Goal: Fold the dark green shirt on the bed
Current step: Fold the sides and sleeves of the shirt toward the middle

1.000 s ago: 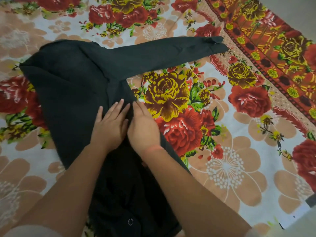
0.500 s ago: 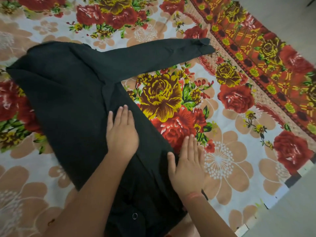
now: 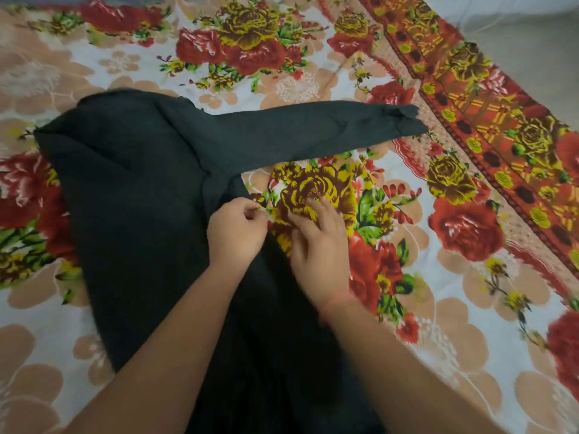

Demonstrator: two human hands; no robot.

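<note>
Under left hand (image 3: 236, 231) pinch grip: dark green shirt (image 3: 141, 195) edge; right hand (image 3: 319, 245) open beside.

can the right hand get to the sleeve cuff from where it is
Probably yes, with a stretch. The right hand lies open by the shirt's edge, and only bare bedsheet lies between it and the cuff. Nothing blocks it, but the cuff lies far off.
</note>
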